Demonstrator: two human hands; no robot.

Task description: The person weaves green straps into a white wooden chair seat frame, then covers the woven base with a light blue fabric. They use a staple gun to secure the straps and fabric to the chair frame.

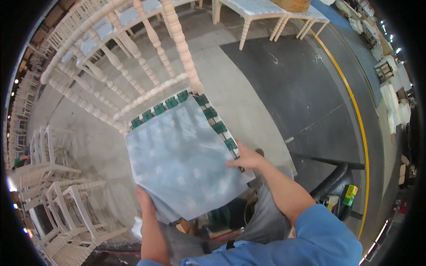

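In front of me stands a pale wooden chair [181, 40] with bead-turned back spindles. Green webbing straps [218, 127] wrap the back and right edges of its seat. A translucent, bluish-white plastic sheet [182, 150] covers most of the seat, its loose front part hanging toward my lap. My right hand [249, 158] is closed at the seat's right edge, thumb on top of the sheet and the other fingers partly hidden. At the near left corner, my left hand [144, 198] grips the sheet's edge, its fingers mostly hidden.
Unfinished chairs [66, 217] stand at the left. Farther off are white-topped stools [253, 11], one bearing a cardboard box [293, 4]. A yellow floor line [355, 102] curves along the right. Near my right elbow, a yellow-green small box [350, 195] sits on a black object.
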